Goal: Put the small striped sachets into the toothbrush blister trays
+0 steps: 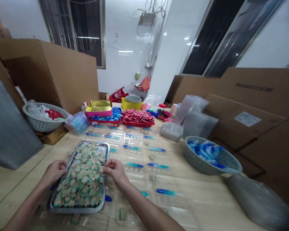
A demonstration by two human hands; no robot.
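Observation:
A metal tray [53, 208] piled with small striped squares [83, 179] in green and peach lies in front of me. My left hand [55, 172] is at the tray's left rim with its fingers pinched together; what is between them, if anything, is hidden. Over the tray's right edge, my right hand [115, 170] pinches one small striped square [102, 169] between thumb and fingertips. Clear plastic trays [135, 176] in rows spread beneath and to the right of the metal tray. Several of them hold a blue pen-like piece [165, 192], and some a striped square [122, 214].
A grey basket [190, 160] of blue and white pieces stands at right, near a plastic bag [260, 202]. Red packets [138, 116] and a pink-and-gold tin [98, 113] sit at the back. Another basket [43, 123] is at left. Cardboard boxes [262, 99] line the sides.

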